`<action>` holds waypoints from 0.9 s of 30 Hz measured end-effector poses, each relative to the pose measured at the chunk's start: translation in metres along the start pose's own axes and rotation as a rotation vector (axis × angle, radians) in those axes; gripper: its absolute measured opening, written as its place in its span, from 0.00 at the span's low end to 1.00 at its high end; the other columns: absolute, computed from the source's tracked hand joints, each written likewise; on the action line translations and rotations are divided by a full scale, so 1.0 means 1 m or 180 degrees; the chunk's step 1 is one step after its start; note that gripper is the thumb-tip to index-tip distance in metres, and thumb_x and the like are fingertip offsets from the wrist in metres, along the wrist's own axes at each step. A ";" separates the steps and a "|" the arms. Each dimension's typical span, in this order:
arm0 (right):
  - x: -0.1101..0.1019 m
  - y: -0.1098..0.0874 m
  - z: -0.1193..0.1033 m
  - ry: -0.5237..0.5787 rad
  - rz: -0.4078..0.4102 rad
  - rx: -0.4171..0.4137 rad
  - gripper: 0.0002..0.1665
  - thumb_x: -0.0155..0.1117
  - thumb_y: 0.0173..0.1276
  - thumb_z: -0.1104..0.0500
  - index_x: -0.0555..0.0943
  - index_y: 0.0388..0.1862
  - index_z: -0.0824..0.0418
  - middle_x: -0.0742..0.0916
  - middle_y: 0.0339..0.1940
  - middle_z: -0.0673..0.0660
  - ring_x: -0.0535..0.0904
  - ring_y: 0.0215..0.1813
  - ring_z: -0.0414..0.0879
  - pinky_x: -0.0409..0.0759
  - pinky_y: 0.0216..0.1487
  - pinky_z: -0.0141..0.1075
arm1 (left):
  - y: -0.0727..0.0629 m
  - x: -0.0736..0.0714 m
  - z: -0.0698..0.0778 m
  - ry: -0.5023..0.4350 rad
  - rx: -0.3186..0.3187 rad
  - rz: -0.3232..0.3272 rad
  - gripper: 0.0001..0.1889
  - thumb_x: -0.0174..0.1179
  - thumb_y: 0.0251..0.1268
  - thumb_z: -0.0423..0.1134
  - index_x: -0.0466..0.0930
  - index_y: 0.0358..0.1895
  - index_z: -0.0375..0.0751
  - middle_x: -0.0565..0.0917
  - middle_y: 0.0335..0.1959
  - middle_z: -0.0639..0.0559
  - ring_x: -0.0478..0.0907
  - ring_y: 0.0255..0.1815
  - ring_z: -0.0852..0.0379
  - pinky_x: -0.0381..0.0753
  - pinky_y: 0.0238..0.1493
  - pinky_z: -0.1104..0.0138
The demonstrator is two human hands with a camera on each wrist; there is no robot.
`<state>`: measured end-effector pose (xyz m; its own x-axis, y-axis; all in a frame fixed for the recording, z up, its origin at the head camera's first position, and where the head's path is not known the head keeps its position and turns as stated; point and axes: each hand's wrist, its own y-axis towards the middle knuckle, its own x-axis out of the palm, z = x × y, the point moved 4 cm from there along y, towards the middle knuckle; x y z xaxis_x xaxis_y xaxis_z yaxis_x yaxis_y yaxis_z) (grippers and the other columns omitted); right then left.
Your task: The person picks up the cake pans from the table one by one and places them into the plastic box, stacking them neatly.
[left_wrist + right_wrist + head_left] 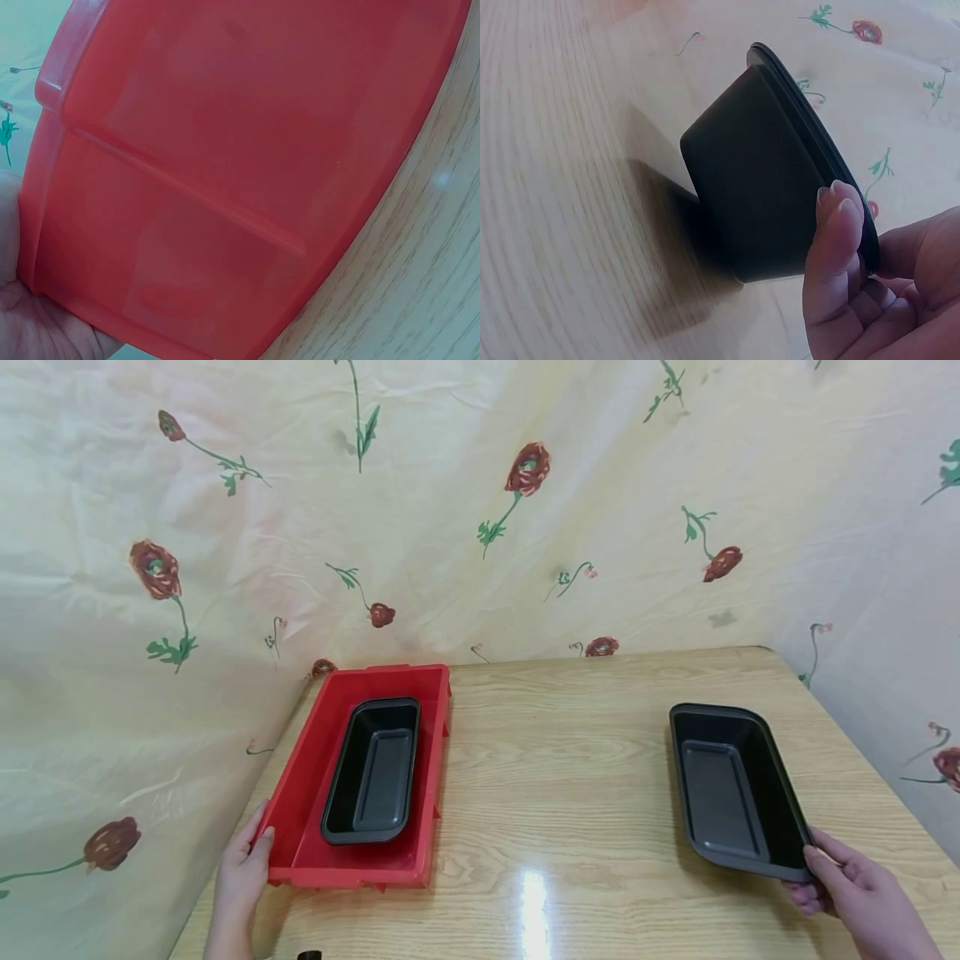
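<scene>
At the near left corner of a red plastic tray [348, 877], my left hand [242, 872] grips the rim, thumb on top. The left wrist view shows the tray's outer side [225, 165] with part of the left hand [37, 326] at its corner. A black loaf pan [384, 777] lies inside the tray. My right hand [862, 889] pinches the near right corner of another black loaf pan [723, 793]. In the right wrist view this pan [742, 172] is tilted above its shadow, fingers outside its rim.
Both pans and the tray are over a light wood-grain table [555, 760]. A flowered cloth [435, 510] hangs behind and at both sides. A small black object [309, 955] shows at the bottom edge of the head view, mostly cut off.
</scene>
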<state>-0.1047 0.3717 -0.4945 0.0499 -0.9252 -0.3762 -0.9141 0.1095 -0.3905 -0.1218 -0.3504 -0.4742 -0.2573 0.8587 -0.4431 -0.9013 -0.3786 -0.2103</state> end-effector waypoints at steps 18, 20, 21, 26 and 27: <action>0.005 -0.005 0.003 0.0290 0.0136 -0.0238 0.33 0.30 0.88 0.60 0.42 0.76 0.86 0.89 0.34 0.58 0.84 0.30 0.46 0.86 0.34 0.39 | -0.002 0.003 0.001 -0.0055 -0.0042 0.0067 0.30 0.41 0.87 0.40 0.46 0.85 0.51 0.53 0.82 0.33 0.58 0.76 0.30 0.70 0.66 0.43; 0.005 -0.005 0.003 0.0322 0.0131 -0.0237 0.33 0.31 0.88 0.60 0.41 0.76 0.86 0.89 0.34 0.57 0.84 0.30 0.47 0.86 0.34 0.39 | -0.002 0.003 0.001 -0.0063 -0.0030 0.0071 0.30 0.41 0.87 0.40 0.46 0.85 0.50 0.53 0.82 0.33 0.58 0.76 0.29 0.68 0.67 0.41; 0.006 -0.006 0.003 0.0329 0.0122 -0.0245 0.33 0.31 0.88 0.60 0.41 0.76 0.86 0.89 0.34 0.57 0.84 0.30 0.47 0.86 0.34 0.39 | -0.002 0.003 0.001 -0.0059 -0.0030 0.0074 0.30 0.41 0.87 0.40 0.46 0.85 0.50 0.53 0.82 0.33 0.58 0.76 0.29 0.69 0.66 0.42; 0.007 -0.007 0.001 0.0378 0.0128 -0.0273 0.34 0.32 0.88 0.60 0.41 0.76 0.86 0.89 0.33 0.55 0.85 0.30 0.47 0.86 0.33 0.40 | -0.002 0.003 0.001 -0.0041 -0.0041 0.0076 0.30 0.41 0.87 0.40 0.46 0.85 0.50 0.53 0.82 0.33 0.58 0.75 0.30 0.71 0.66 0.44; 0.007 -0.008 0.001 0.0364 0.0139 -0.0285 0.34 0.32 0.88 0.60 0.41 0.76 0.86 0.89 0.33 0.56 0.85 0.30 0.47 0.86 0.33 0.40 | -0.003 0.003 0.001 -0.0028 -0.0049 0.0080 0.30 0.41 0.87 0.40 0.47 0.85 0.51 0.53 0.82 0.33 0.59 0.75 0.30 0.71 0.65 0.45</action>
<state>-0.0966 0.3647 -0.4949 -0.0321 -0.9562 -0.2910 -0.9469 0.1223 -0.2974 -0.1206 -0.3467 -0.4738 -0.2831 0.8518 -0.4409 -0.8890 -0.4055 -0.2126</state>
